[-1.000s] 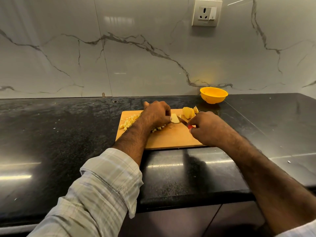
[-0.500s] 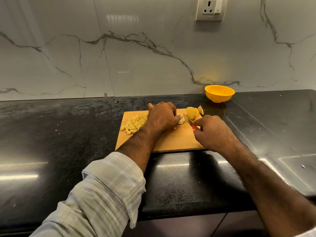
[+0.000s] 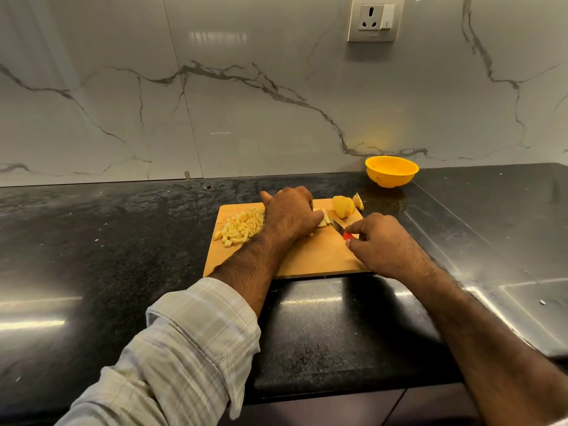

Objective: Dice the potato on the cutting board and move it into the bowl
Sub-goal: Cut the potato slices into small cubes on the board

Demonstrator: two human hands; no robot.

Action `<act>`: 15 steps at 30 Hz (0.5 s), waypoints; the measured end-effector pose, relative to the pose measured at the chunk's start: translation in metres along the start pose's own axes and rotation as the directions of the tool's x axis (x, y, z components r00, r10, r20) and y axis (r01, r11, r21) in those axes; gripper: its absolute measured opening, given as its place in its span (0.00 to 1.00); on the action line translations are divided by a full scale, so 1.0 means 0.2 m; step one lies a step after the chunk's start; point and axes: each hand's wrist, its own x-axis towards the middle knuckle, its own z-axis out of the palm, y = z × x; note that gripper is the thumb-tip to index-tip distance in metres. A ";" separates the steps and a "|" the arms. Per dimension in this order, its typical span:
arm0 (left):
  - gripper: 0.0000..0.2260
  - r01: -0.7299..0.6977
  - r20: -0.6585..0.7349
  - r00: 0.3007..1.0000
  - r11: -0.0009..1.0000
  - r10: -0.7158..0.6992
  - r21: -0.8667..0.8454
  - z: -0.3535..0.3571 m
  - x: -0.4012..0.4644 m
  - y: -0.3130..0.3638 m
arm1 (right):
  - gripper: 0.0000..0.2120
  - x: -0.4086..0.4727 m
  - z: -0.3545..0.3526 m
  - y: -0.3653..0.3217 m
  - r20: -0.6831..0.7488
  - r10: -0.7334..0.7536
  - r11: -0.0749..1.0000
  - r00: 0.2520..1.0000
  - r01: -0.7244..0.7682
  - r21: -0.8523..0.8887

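A big white wall [image 3: 246, 103] with grey lines stands at the back, and a plug socket [image 3: 373, 20] is on it. Below it is a long black worktop [image 3: 92, 256], shiny and speckled. A wooden cutting board [image 3: 313, 259] lies flat on the worktop. A yellow bowl [image 3: 391, 171] sits on the worktop near the wall, past the board's far right corner and apart from it.

The left hand [image 3: 290, 215] rests on the board with its fingers bent down over a small bit of potato [image 3: 324, 221], holding it in place. The right hand [image 3: 379, 242] has its fingers curled tight round the red handle of a knife [image 3: 341, 227]. The blade points toward the bit under the left hand.

A pile of little potato cubes [image 3: 238, 227] lies on the left part of the board. Bigger uncut potato pieces [image 3: 345, 206] sit at the far right corner of the board.
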 end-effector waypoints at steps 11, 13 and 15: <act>0.14 0.050 0.004 0.999 0.999 -0.050 -0.011 0.01 0.02 0.02 | 0.18 -0.01 -0.02 0.02 0.036 0.033 0.992 0.999 -0.037 0.117; 0.14 0.053 0.009 0.999 0.999 -0.053 -0.010 0.01 0.02 0.02 | 0.18 -0.01 -0.02 0.02 0.036 0.030 0.992 0.999 -0.034 0.124; 0.14 0.058 0.015 0.998 0.998 -0.058 -0.010 0.00 0.02 0.02 | 0.17 -0.02 -0.02 0.02 0.031 0.020 0.991 0.999 -0.024 0.132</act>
